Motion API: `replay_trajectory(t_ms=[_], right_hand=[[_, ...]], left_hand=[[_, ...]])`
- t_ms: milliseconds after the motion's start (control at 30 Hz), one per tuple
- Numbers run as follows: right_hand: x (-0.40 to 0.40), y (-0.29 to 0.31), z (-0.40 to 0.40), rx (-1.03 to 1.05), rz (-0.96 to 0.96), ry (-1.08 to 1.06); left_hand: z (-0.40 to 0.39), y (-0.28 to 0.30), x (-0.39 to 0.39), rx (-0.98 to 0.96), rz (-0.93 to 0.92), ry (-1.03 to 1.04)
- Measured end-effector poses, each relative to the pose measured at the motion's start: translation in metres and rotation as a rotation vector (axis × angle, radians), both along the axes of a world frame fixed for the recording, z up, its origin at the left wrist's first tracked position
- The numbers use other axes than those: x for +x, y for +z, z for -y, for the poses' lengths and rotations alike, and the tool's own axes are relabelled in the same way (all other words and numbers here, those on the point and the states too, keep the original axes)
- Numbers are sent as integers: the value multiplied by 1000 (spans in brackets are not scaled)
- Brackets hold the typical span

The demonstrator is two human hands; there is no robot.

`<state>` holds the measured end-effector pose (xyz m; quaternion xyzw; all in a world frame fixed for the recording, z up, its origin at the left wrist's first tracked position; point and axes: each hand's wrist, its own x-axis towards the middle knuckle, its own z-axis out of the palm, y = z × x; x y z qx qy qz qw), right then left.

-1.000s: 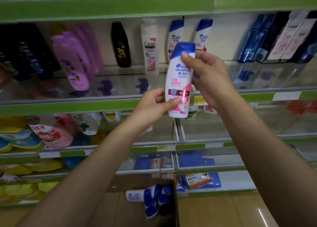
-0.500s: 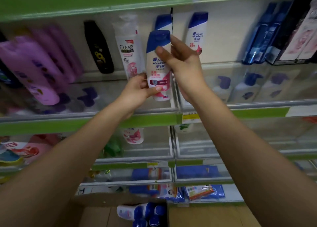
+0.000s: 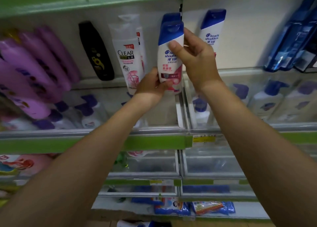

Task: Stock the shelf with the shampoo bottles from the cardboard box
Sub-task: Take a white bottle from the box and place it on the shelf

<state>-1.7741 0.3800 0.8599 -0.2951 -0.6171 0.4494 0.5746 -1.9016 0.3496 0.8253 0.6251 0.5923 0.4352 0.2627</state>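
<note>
Fingers (image 3: 175, 45) of the right hand (image 3: 197, 62) curl round the upper body of the shampoo bottle (image 3: 169, 58), the thumb across its front just under the blue cap and the other fingers behind its right edge; the left hand (image 3: 151, 85) pinches the bottle's lower left corner, thumb on the pink label. Head view, the only one: the bottle is held upright, long axis vertical with a slight lean to the left, cap up, directly in front of a second bottle of the same kind (image 3: 171, 16) that stands at the far back of the shelf (image 3: 154, 141), only its blue cap showing above. To the left stands a CLEAR bottle (image 3: 128, 58), then a black bottle (image 3: 96, 51); to the right, past the shelf divider (image 3: 182, 106), another blue-capped bottle (image 3: 212, 29). The held bottle's base looks to hang just above the shelf floor, though the left hand hides the contact. Judged from this, the placing step is nearly done: what remains is a short move down and far, along the bottle's own axis, with both hands equally near. At the bottom edge, blue-capped bottles in the cardboard box (image 3: 142, 224) are barely visible.
</note>
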Motion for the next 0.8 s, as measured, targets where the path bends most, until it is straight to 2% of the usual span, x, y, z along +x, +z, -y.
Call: replay_trajectory(t_ms=[367,800], right_hand=[[-2,-4,-17,34,-30,46],[0,-2,-7,30,17,9]], left_hand=[[-18,-3,1,-16,93,30],[-7,1,1,-69,56,13]])
